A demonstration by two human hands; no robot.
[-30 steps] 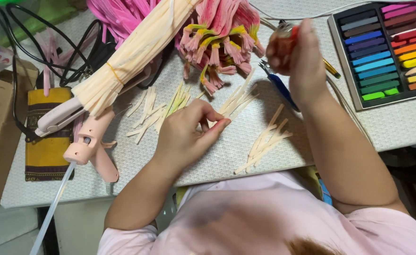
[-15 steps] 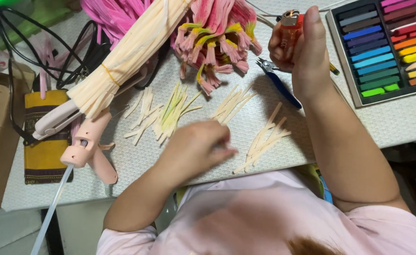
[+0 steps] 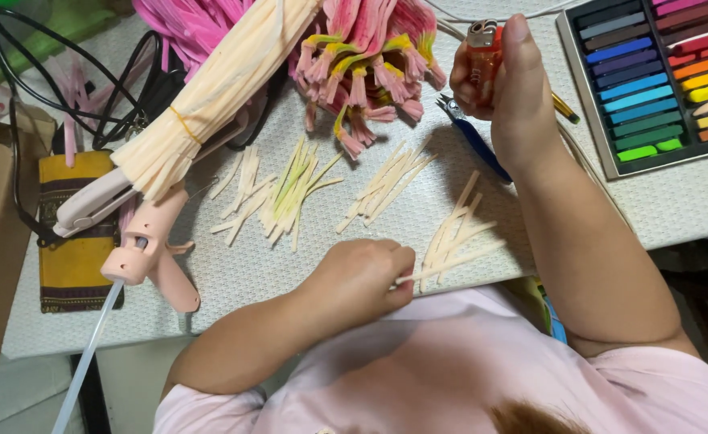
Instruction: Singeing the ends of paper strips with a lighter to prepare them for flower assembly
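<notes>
My left hand rests near the table's front edge, fingers pinched on a thin cream paper strip from the nearest pile. My right hand is raised over the table's far side, gripping an orange lighter upright. Two more piles of cream strips and yellow-green strips lie between the hands and a heap of pink and yellow paper petals.
A big bundle of cream strips bound with a rubber band lies at the left. A pink glue gun, a flat iron, black cords, blue-handled pliers and a box of coloured pastels surround the grey mat.
My left hand has slid from the middle of the mat right and toward me and taken a strip from the nearest pile. My right hand has kept the lighter raised.
</notes>
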